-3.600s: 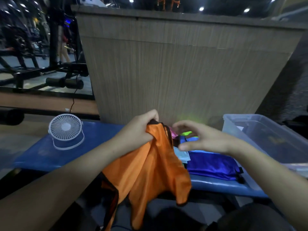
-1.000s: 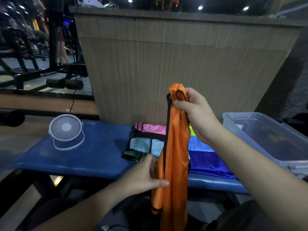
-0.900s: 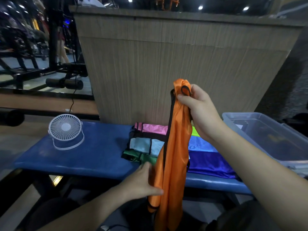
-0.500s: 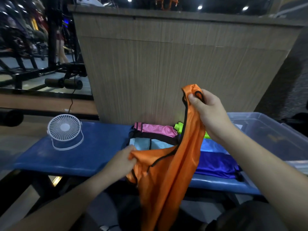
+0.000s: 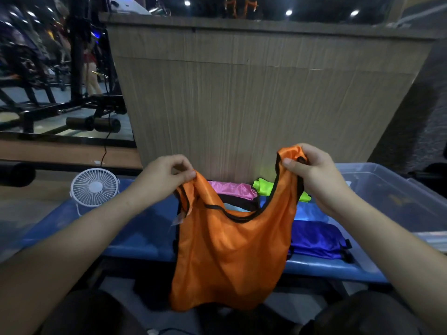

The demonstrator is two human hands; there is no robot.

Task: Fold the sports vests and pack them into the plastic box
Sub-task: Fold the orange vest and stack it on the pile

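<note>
An orange sports vest [image 5: 232, 252] with black trim hangs spread open in front of me. My left hand [image 5: 164, 176] pinches its left shoulder strap and my right hand [image 5: 312, 172] grips the right strap, a little higher. Behind the vest, on the blue bench [image 5: 135, 228], lie other vests: a pink one [image 5: 229, 188], a neon green one [image 5: 263, 187], a light blue one [image 5: 309, 211] and a dark blue one [image 5: 314, 240]. The clear plastic box [image 5: 396, 201] stands at the right end of the bench.
A small white fan [image 5: 94, 187] stands on the bench's left part. A tall wood-grain counter front [image 5: 261, 97] rises straight behind the bench. Gym machines [image 5: 48, 76] fill the left background. My knees show at the bottom edge.
The vest hung bunched from my right hand alone. My left hand took the other strap and lifted it leftward, and the vest now hangs spread between both hands.
</note>
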